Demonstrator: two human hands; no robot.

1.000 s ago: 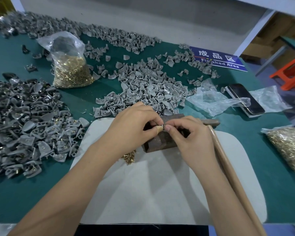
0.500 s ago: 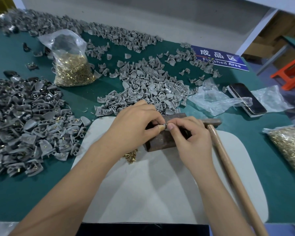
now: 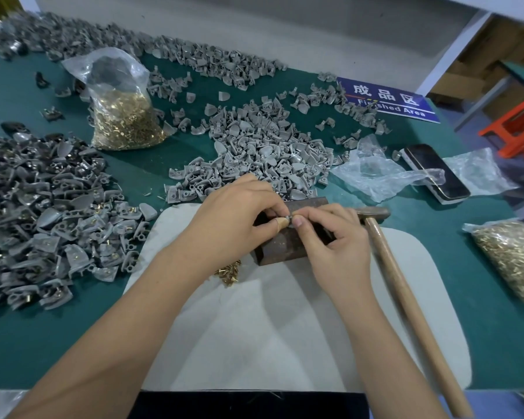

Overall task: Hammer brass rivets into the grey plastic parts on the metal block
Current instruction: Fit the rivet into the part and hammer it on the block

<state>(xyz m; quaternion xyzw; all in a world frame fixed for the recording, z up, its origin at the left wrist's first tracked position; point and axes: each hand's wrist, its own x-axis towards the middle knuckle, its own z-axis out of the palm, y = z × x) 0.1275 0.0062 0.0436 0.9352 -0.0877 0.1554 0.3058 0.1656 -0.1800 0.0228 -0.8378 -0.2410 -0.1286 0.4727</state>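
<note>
Head view. Task judged well underway but far from finished: large heap of darker grey plastic parts with brass rivets already seated [image 3: 47,213] far left of the rusty brown metal block [image 3: 288,240]; pile of pale grey unriveted plastic parts [image 3: 254,155] just behind the block, more strewn along the back of the green tabletop [image 3: 25,337]. Plenty left to do, going by that pile.

Step in hand, by the look of it: setting a rivet into one small grey plastic part [image 3: 290,218] on top of the block, before any hammer blow. Left hand [image 3: 239,219] over the block's left end, thumb and forefinger pinching at the part; taped thumb tip showing. Right hand [image 3: 336,243] over the block's right end, fingertips meeting the left's at the same part, also a closed pinching grip. Part lies right between the two grips, touching both; the rivet itself too small to make out.

Wooden-handled hammer [image 3: 406,291] untouched, lying just right of the block, metal head level with the block's far edge, handle running toward the viewer. Small cluster of loose brass rivets [image 3: 229,273] just left of the block's near corner, on the white mat [image 3: 254,343] under the block. Clear bags of brass rivets: one [image 3: 124,116] well behind and left of the block, one [image 3: 515,261] well to its right.
</note>
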